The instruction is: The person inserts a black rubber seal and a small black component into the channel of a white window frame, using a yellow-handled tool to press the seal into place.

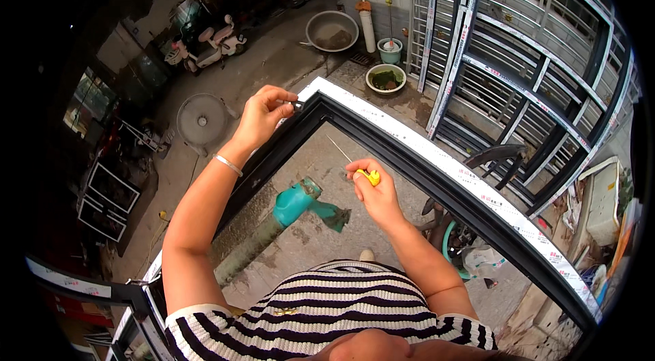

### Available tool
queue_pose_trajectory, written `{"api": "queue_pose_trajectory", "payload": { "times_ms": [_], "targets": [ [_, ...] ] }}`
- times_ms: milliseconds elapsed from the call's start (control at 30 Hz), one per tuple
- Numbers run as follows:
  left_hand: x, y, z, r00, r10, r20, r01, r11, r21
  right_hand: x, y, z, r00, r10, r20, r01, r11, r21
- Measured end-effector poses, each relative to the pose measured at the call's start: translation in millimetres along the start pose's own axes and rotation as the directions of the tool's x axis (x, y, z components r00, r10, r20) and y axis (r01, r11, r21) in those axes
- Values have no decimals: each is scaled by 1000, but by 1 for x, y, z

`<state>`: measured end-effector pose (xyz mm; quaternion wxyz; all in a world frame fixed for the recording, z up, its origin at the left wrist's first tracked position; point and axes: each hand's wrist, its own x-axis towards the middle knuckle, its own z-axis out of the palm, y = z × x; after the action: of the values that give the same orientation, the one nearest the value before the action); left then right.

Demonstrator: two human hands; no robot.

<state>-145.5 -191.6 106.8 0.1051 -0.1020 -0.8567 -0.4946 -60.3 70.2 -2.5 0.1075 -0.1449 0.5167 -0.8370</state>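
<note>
A black window frame [402, 149] with white film along its outer edge lies in front of me, its corner pointing away. Near that corner my left hand [263, 115] is closed in a pinch on a small black piece [297, 104], whose exact kind I cannot make out. A light bracelet [228, 166] circles my left wrist. Over the frame's opening, my right hand [376, 198] grips a screwdriver [369, 176] by its yellow handle. The thin metal shaft points up and left toward the frame's corner, apart from it.
Below the opening lies a pole with a teal sleeve [292, 204]. Metal frames [525, 88] lean at the right wall. Farther back are a grey basin [332, 31], a bowl with green matter [386, 79], a round fan [202, 120] and a scooter [208, 44].
</note>
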Motion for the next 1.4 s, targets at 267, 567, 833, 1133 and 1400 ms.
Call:
{"api": "queue_pose_trajectory", "payload": {
  "times_ms": [267, 567, 833, 1133, 1400],
  "targets": [
    [42, -8, -3, 989, -103, 104, 98, 994, 52, -16, -14, -4, 989, -85, -121, 74, 993, -95],
    [46, -5, 1, 993, -95, 75, 98, 994, -45, -78, -149, -13, 979, -169, -111, 51, 738, -673],
    [26, 8, 1, 999, 27, -26, -20, 968, 250, -53, -249, -24, 979, -204, -23, 69, 435, -898],
    [-7, 0, 52, 921, 319, -224, -70, 700, 710, 38, -236, -46, 968, 6, 250, 203, 568, -798],
    [-2, -14, 72, 806, 571, -159, -134, 437, 889, 87, -222, -67, 914, 79, 397, 270, 612, -743]
  ]
}}
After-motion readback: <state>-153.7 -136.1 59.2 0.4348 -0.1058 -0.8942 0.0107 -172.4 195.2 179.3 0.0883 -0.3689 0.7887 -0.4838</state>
